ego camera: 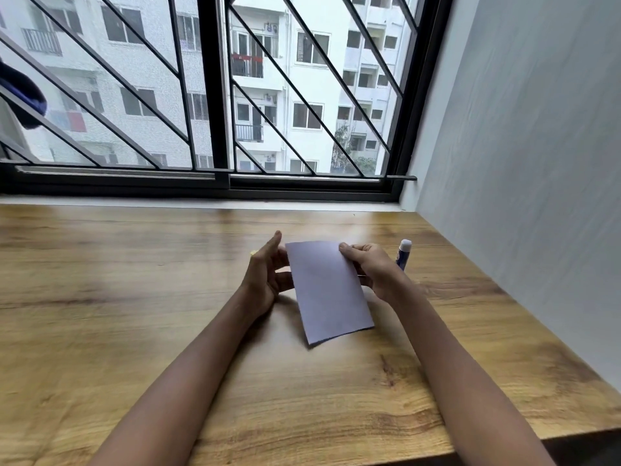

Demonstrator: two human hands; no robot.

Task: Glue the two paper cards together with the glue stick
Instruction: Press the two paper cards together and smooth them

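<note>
As left hand [265, 277] touches, right hand [369, 267] pinches card [327, 294].

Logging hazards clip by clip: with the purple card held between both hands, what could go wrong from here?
1. The glue stick stands close behind the right hand; moving that hand back could knock it over onto the table.
2. The right hand pinches only a top corner of the card, while the left hand just touches its edge with straight fingers, so the card could bend or slip.
</note>
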